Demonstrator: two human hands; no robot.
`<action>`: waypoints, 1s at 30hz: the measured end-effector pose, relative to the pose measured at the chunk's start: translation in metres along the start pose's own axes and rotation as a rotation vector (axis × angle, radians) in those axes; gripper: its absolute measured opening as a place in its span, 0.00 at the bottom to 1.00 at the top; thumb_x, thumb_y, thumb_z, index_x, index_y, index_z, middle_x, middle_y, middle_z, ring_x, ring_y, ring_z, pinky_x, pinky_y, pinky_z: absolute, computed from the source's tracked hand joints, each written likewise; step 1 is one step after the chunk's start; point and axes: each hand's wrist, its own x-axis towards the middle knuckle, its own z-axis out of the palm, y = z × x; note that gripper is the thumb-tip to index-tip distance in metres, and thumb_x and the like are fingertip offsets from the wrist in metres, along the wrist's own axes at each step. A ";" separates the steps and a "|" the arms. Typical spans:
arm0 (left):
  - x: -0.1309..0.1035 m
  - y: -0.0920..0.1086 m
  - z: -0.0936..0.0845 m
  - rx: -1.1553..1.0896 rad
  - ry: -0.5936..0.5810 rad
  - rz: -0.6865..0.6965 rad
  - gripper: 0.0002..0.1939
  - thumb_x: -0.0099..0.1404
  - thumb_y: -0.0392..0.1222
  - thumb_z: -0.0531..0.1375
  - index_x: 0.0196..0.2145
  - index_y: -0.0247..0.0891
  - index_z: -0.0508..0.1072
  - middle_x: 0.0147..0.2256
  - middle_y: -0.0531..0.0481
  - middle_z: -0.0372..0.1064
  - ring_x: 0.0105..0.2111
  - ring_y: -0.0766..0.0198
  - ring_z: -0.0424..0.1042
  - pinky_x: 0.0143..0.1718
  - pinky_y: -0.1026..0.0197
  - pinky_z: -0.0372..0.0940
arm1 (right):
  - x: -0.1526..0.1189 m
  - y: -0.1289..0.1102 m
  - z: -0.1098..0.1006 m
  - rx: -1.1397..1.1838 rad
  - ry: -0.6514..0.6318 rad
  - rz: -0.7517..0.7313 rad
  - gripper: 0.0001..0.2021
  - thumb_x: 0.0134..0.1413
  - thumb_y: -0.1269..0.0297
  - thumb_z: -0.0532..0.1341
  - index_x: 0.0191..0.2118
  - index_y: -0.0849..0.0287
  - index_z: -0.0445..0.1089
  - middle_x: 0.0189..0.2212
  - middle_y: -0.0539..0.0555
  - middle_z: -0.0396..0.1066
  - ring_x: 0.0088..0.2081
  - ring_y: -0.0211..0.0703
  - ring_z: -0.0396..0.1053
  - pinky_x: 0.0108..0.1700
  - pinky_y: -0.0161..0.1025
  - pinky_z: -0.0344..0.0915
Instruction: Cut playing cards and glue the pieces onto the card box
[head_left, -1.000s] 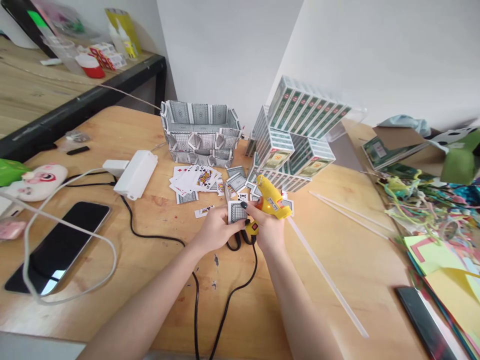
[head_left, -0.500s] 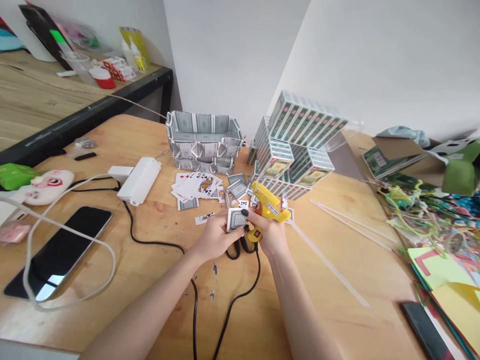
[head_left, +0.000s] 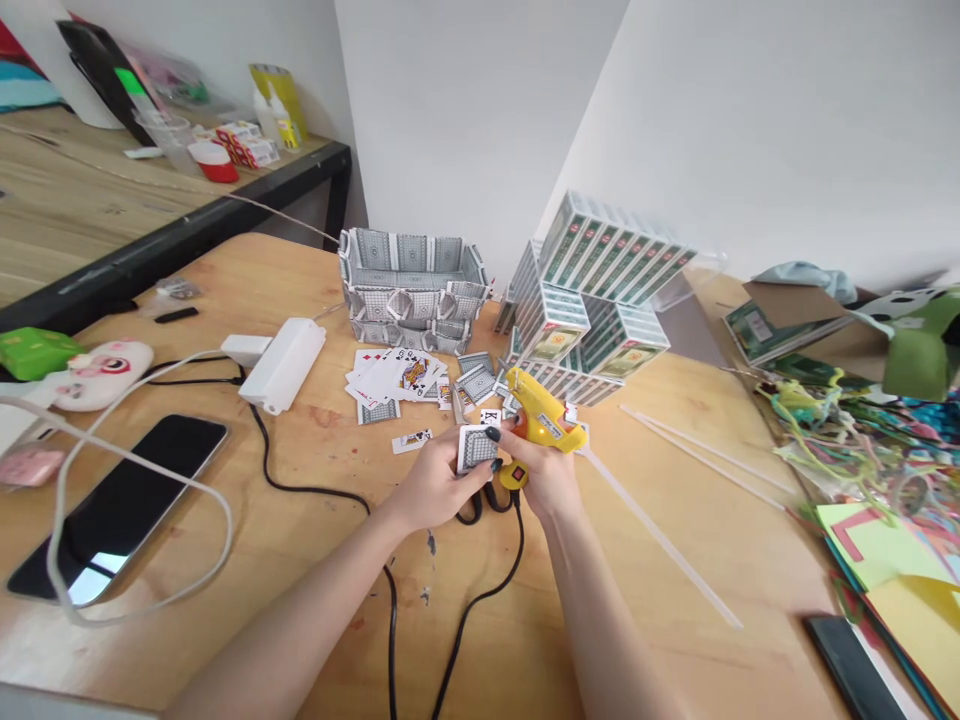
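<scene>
A small card piece (head_left: 475, 448) with a grey patterned back is pinched in my left hand (head_left: 433, 484). My right hand (head_left: 550, 478) is wrapped round a yellow glue gun (head_left: 541, 408), its nozzle pointing up and left; the thumb of this hand reaches the card's upper right edge. A clear glue stick (head_left: 660, 535) trails from the gun's rear. Just beyond my hands lie loose playing cards (head_left: 409, 374), some face up, some face down. Behind them stands a basket made of folded cards (head_left: 411, 292), and to its right a stack of card boxes (head_left: 600, 290).
A white power adapter (head_left: 283, 364) with black cables and a phone (head_left: 120, 508) lie on the left. Two thin clear sticks (head_left: 709, 460) rest at right. Tangled coloured cords (head_left: 877, 450), papers and a dark device (head_left: 862, 665) line the right edge.
The view has shifted slightly, so most things sit a little lower and further right. Both hands keep their holds on the card piece and the glue gun.
</scene>
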 end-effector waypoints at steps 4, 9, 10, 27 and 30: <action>0.000 -0.003 0.001 -0.004 0.003 -0.009 0.11 0.57 0.40 0.58 0.39 0.37 0.73 0.40 0.45 0.72 0.41 0.58 0.70 0.45 0.55 0.63 | 0.000 0.002 -0.001 0.009 0.024 0.001 0.11 0.33 0.66 0.69 0.25 0.56 0.66 0.22 0.47 0.69 0.25 0.38 0.65 0.27 0.36 0.64; 0.001 -0.008 0.001 -0.044 0.022 -0.039 0.09 0.57 0.41 0.58 0.35 0.36 0.73 0.37 0.45 0.72 0.36 0.60 0.70 0.40 0.58 0.65 | 0.001 -0.001 -0.001 0.074 -0.003 0.008 0.10 0.33 0.68 0.69 0.24 0.57 0.66 0.22 0.46 0.69 0.26 0.37 0.66 0.29 0.36 0.65; 0.002 -0.009 0.001 -0.054 0.031 -0.047 0.09 0.56 0.42 0.58 0.34 0.35 0.73 0.37 0.46 0.72 0.36 0.60 0.70 0.39 0.58 0.65 | 0.002 -0.003 -0.001 0.097 -0.026 0.018 0.11 0.33 0.68 0.69 0.25 0.57 0.67 0.22 0.46 0.69 0.26 0.37 0.67 0.31 0.36 0.66; 0.010 -0.014 -0.014 -0.120 0.244 -0.136 0.11 0.54 0.45 0.60 0.30 0.33 0.73 0.31 0.47 0.73 0.33 0.60 0.70 0.36 0.59 0.65 | -0.028 0.000 -0.102 0.272 0.173 0.329 0.15 0.43 0.58 0.65 0.39 0.55 0.71 0.41 0.53 0.73 0.39 0.47 0.73 0.37 0.40 0.70; 0.010 -0.013 -0.014 -0.119 0.214 -0.150 0.10 0.53 0.44 0.61 0.29 0.34 0.74 0.30 0.48 0.73 0.33 0.60 0.70 0.35 0.60 0.65 | -0.039 0.014 -0.124 0.157 0.305 0.392 0.15 0.44 0.53 0.64 0.30 0.61 0.72 0.28 0.55 0.75 0.33 0.46 0.73 0.35 0.38 0.70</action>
